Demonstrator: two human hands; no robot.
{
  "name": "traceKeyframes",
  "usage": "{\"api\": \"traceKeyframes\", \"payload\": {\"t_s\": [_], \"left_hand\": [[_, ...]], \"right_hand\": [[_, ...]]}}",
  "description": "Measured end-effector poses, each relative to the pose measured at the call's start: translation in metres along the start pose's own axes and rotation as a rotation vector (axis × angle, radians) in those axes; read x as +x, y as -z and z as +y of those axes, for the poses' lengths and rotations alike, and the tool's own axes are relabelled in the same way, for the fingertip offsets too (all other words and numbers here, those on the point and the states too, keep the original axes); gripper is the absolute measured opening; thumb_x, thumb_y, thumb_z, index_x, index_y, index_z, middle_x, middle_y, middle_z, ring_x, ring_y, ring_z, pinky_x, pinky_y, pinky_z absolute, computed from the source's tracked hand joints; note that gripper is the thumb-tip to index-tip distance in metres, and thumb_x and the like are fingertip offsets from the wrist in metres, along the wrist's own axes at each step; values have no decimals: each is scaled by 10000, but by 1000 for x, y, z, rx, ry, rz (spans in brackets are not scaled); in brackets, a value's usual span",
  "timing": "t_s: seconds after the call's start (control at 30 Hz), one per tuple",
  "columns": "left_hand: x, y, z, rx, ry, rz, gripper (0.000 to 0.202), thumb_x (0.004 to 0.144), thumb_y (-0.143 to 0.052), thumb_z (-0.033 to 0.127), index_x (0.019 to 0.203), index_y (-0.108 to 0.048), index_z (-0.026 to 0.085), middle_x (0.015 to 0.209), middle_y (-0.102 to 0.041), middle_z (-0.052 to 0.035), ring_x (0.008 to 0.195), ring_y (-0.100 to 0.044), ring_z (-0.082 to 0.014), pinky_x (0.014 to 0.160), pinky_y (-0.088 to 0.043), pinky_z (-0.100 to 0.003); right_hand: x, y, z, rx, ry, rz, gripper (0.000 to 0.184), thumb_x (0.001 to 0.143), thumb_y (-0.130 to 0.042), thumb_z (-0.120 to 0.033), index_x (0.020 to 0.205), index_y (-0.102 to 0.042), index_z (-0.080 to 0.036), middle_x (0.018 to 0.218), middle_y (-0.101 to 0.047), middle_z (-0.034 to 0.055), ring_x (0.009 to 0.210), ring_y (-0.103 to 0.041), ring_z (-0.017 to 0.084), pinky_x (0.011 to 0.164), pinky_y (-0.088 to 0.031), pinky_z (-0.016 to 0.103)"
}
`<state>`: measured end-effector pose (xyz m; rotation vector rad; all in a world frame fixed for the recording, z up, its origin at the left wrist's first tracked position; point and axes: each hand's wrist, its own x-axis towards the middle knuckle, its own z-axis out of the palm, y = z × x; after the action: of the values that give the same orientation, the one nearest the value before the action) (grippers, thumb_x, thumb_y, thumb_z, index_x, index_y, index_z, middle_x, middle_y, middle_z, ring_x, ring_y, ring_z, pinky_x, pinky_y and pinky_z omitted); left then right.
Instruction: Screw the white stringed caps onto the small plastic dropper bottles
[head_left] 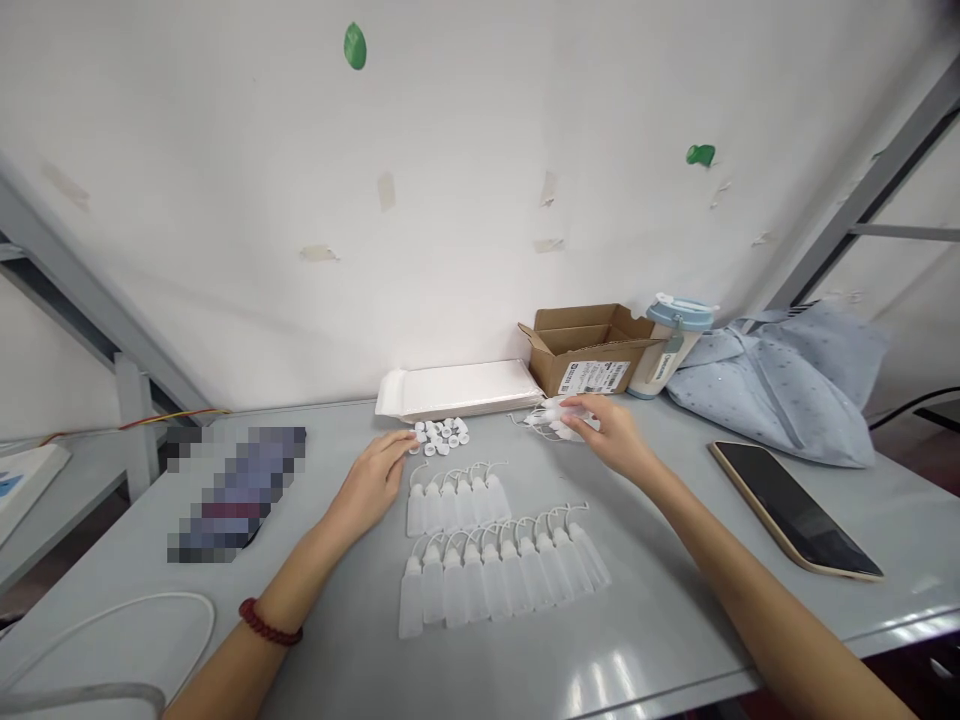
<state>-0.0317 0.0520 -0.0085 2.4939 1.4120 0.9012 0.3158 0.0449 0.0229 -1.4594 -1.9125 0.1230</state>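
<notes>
My left hand (373, 478) is at the near-left edge of a loose pile of small white caps (448, 434). Its fingers are bent together and their tips close on a white cap (413, 447). At the back, my right hand (609, 432) has thumb and forefinger around a small translucent squeeze bottle (553, 411), in a little heap of such bottles. Between my arms lie two rows of translucent bottles with white tops and looped straps: a shorter back row (459, 506) and a longer front row (501, 580).
Behind the caps lies a flat white package (469, 388). An opened cardboard box (592, 350), a blue-lidded cup (670, 345) and a light-blue cloth bag (780, 390) stand back right. A phone (796, 508) lies right; a blurred dark item (240, 495) and white cable (206, 610) lie left.
</notes>
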Motion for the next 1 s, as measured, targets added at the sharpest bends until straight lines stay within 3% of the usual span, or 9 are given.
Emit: {"api": "traceKeyframes", "payload": {"t_s": [0.27,0.7,1.0], "left_hand": [[0,-1,-5,0,-10,8,333,869,-349,208,982,-658,162,1103,-649,-99,1004,-614,-225,868,-502,-386],[0,-3,2,-10,3,10,362,875,-325,197,1030,-652,186,1121,-645,-88,1006,-611,-219,877,-495,-392],[-1,2,6,6,37,-33,331,880,-356,229,1041,-642,191,1048,-639,-83,932,-611,-222,800,-503,-356]], "right_hand": [[1,-6,17,-51,-71,-57,161,789,-550,-239,918,-630,-187,948,-691,75,899,-611,256,740,-467,353],[0,-8,25,-150,-5,-50,146,751,-575,-184,877,-648,-185,922,-649,77,902,-559,261,790,-427,392],[-2,-7,19,-173,43,-24,162,755,-588,-183,912,-631,-182,954,-629,93,928,-545,278,787,-438,410]]}}
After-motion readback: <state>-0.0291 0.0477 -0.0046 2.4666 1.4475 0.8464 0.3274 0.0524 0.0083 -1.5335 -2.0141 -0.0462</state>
